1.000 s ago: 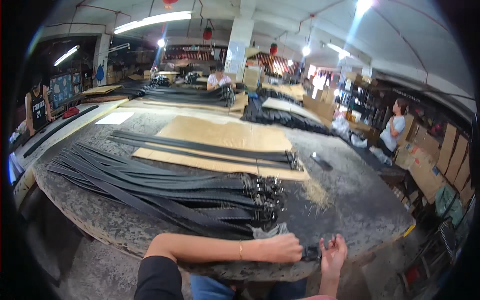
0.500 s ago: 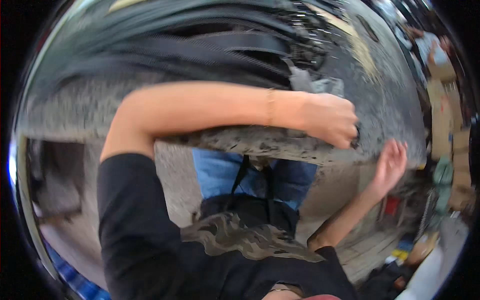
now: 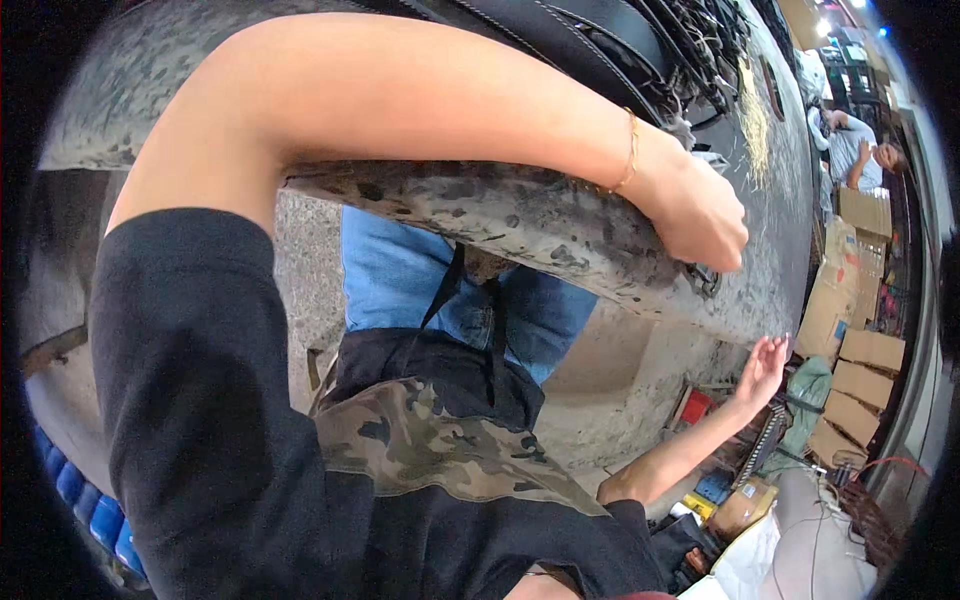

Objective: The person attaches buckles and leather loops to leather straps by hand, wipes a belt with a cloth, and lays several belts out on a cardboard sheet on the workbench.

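Observation:
My left arm reaches across the worktable, and my left hand (image 3: 700,215) is closed in a fist low over its near edge. The fingers' undersides are hidden, so what they hold, if anything, does not show. Just under the fist, a small dark piece (image 3: 706,282) lies at the table's rim. Beyond my forearm is a pile of black straps (image 3: 600,45) with pale stitching, partly covered by the arm. To the right, past the table edge, my right hand (image 3: 763,372) is raised with its fingers loosely bent and apart, holding nothing.
The worn grey table (image 3: 590,245) has a rounded front edge close to my legs. Pale shavings (image 3: 754,125) lie on its right part. Cardboard boxes (image 3: 828,300) and a green bag (image 3: 803,405) stand at the right. Farther back, another person (image 3: 858,150) sits.
My view has turned, so the table now slants down to the right and the straps appear higher. My left hand stays fisted at the table edge; my right hand stays raised and empty.

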`<state>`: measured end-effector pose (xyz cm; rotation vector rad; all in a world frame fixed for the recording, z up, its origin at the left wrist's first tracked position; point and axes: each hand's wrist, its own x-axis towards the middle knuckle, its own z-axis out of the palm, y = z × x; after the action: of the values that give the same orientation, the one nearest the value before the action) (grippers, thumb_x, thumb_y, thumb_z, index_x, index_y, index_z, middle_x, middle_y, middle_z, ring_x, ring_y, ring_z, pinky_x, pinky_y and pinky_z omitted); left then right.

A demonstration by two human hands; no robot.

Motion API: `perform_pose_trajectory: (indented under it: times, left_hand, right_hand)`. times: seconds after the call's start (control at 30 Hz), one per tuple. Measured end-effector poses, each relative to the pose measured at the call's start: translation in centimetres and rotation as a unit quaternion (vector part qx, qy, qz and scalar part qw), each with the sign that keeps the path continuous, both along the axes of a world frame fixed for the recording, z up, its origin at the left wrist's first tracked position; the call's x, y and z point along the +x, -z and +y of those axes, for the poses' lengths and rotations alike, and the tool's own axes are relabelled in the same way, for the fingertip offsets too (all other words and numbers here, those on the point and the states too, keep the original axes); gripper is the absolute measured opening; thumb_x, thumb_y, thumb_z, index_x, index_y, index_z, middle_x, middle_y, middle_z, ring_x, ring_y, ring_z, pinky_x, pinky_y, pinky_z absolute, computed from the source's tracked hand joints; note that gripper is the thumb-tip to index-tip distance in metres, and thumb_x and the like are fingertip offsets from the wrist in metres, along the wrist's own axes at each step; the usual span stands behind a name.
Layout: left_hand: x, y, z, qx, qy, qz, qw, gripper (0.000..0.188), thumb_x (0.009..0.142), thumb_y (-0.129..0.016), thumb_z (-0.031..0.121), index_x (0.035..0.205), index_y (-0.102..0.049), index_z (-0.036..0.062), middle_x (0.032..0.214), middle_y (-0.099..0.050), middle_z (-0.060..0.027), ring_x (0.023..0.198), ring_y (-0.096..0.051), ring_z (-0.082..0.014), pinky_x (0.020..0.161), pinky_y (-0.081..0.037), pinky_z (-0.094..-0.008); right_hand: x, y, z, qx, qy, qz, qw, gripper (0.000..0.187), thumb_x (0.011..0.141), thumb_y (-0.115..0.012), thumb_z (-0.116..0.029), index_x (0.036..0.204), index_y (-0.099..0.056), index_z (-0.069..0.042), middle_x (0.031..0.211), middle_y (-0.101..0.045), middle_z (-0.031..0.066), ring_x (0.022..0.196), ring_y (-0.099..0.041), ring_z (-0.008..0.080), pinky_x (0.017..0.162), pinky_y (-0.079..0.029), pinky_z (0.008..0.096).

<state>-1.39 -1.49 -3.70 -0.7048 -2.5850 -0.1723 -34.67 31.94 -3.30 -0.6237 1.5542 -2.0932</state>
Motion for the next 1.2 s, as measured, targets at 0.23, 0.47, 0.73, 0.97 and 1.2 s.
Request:
perform_pose_trajectory:
  times: [0.23,0.47,0.73,0.97,1.2]
  left_hand:
    - [0.0,-0.4,-1.2,0.133,-0.018,-0.043,0.99,0.012,0.075,-0.066,0.007,0.084,-0.069,0.0,0.08,-0.069,-0.0216,0.077,-0.069,-0.0406,0.066,-0.054,-0.0489]
    - [-0.3,-1.1,-0.4,0.081,-0.018,-0.053,0.995,0.012,0.073,-0.068,0.01,0.083,-0.07,0.0043,0.084,-0.068,-0.0177,0.08,-0.069,-0.0375,0.067,-0.055,-0.0478]
    - [0.7,0.9,-0.9,0.039,0.013,0.04,0.998,0.024,0.073,-0.065,0.009,0.097,-0.065,0.0049,0.085,-0.058,-0.0083,0.075,-0.068,-0.0254,0.06,-0.055,-0.0392]
    - [-0.1,0.6,-0.4,0.04,0.024,0.059,0.997,0.025,0.073,-0.067,0.007,0.096,-0.064,-0.0017,0.088,-0.058,-0.0082,0.076,-0.068,-0.0248,0.06,-0.056,-0.0368]
    - [0.3,0.4,-0.8,0.068,-0.015,0.001,0.998,0.021,0.074,-0.067,0.006,0.093,-0.066,-0.0017,0.086,-0.06,-0.0118,0.077,-0.067,-0.0303,0.065,-0.056,-0.0401]
  right_hand:
    - [2.6,1.1,-3.0,0.045,0.058,0.087,0.994,0.024,0.095,-0.063,-0.005,0.117,-0.06,0.006,0.103,-0.068,0.0119,0.085,-0.064,0.0157,0.095,-0.054,0.0375]
    - [2.8,0.5,1.1,0.069,0.13,0.157,0.977,0.026,0.094,-0.064,-0.003,0.117,-0.058,0.008,0.106,-0.068,0.0171,0.087,-0.068,0.0201,0.093,-0.058,0.0383]
    - [6.0,1.8,-1.5,0.102,0.356,0.38,0.848,0.019,0.093,-0.065,-0.001,0.111,-0.066,0.006,0.099,-0.07,0.0093,0.092,-0.066,0.0155,0.084,-0.054,0.0275]
    - [6.5,4.3,-1.9,0.26,0.267,0.629,0.682,0.011,0.085,-0.067,0.007,0.094,-0.069,0.003,0.096,-0.071,0.0127,0.089,-0.067,0.023,0.08,-0.052,0.0317]
    - [1.4,4.9,0.0,-0.015,0.228,0.172,0.958,0.016,0.092,-0.065,-0.003,0.105,-0.067,0.006,0.094,-0.069,0.0103,0.086,-0.065,0.0142,0.076,-0.052,0.0267]
